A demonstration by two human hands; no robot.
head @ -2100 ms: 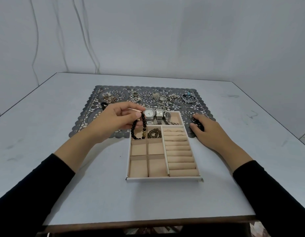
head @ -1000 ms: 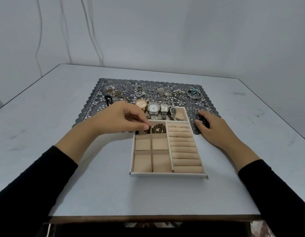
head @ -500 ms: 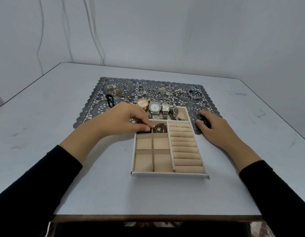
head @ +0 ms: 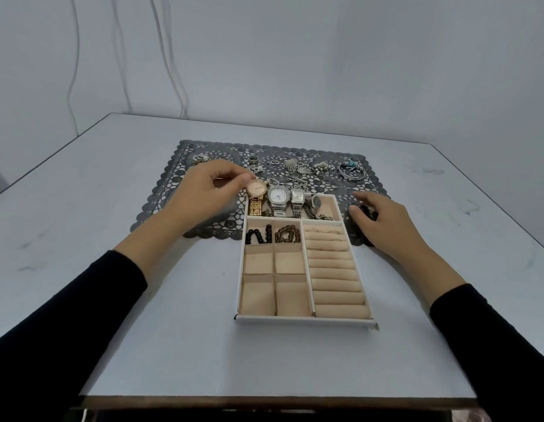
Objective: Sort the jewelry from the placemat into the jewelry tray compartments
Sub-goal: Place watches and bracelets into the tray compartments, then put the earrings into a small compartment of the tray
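The beige jewelry tray (head: 304, 320) lies at the near edge of the dark lace placemat (head: 173, 178). A black bead bracelet (head: 258, 236) lies in its upper left small compartment, and a brown bead bracelet (head: 287, 234) in the one beside it. Several watches, among them a gold watch (head: 255, 190), fill the top compartment. My left hand (head: 206, 194) hovers over the mat beside the gold watch, fingers loosely curled and holding nothing. Right of the tray, my right hand (head: 386, 222) holds a second black bead bracelet (head: 367, 213) on the mat between thumb and fingers.
Loose pieces lie along the mat's far side: rings (head: 253, 159), a shell brooch (head: 292, 166), a pearl piece (head: 321, 167) and a turquoise bangle (head: 351, 171). A few rings (head: 325, 231) sit in the tray's ring rolls. The table's front edge (head: 264, 400) is close.
My left hand lowered the black bead bracelet into the upper left small compartment, let go, and moved back up over the mat. My right hand stayed on the other black bracelet.
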